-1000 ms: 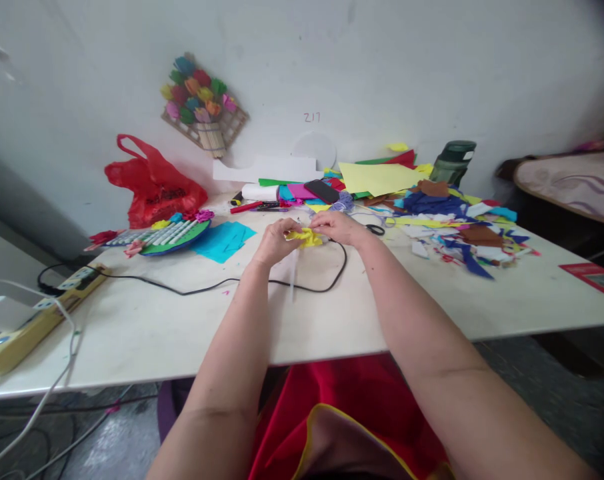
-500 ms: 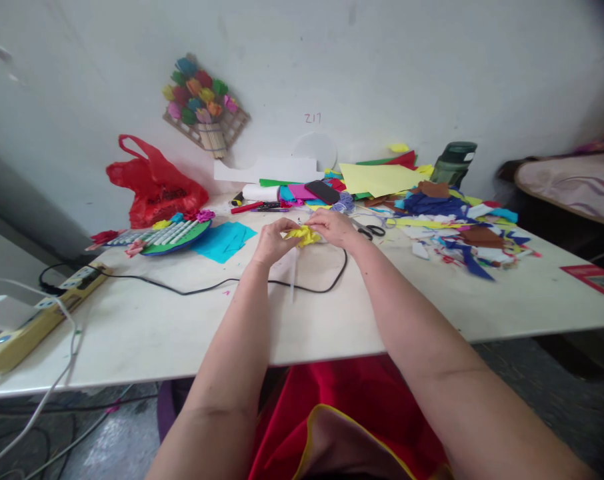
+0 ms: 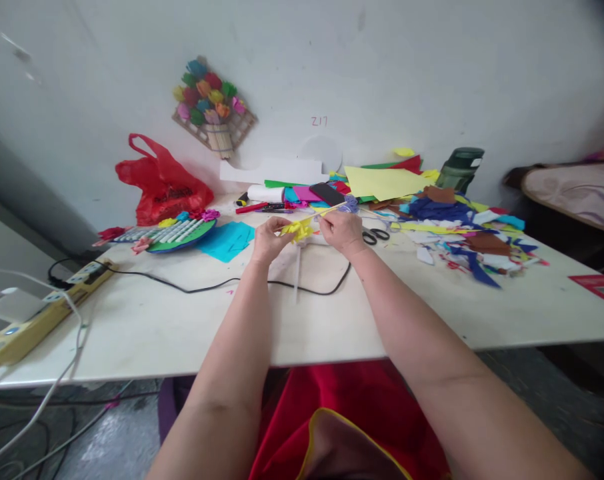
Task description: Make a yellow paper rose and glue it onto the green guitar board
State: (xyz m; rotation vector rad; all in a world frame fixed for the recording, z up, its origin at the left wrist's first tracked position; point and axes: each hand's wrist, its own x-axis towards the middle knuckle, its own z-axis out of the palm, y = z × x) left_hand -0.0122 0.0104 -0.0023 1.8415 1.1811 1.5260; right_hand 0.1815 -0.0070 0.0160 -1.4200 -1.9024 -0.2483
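Note:
Ruffled yellow paper, shaped like a flower (image 3: pixel 298 231), is pinched in the fingers of my left hand (image 3: pixel 271 241). My right hand (image 3: pixel 343 230) is closed around a thin pale stick (image 3: pixel 335 208), which slants up to the right from the yellow paper. Below the flower, a translucent rod (image 3: pixel 297 277) lies on the table, with a whitish object partly hidden behind my hands. Black-handled scissors (image 3: pixel 376 236) lie just right of my right hand.
A black cord (image 3: pixel 202 291) runs across the table from a yellow power strip (image 3: pixel 52 313). Blue paper (image 3: pixel 227 241) and a green board with paper flowers (image 3: pixel 182 237) lie left. Paper scraps (image 3: pixel 487 243), a phone (image 3: pixel 327 194) and a green bottle (image 3: pixel 459 170) are right and behind.
My right hand has drawn back from the yellow flower and turned, and the thin stick in it now shows. My left hand keeps its pinch. The whole view has shifted slightly.

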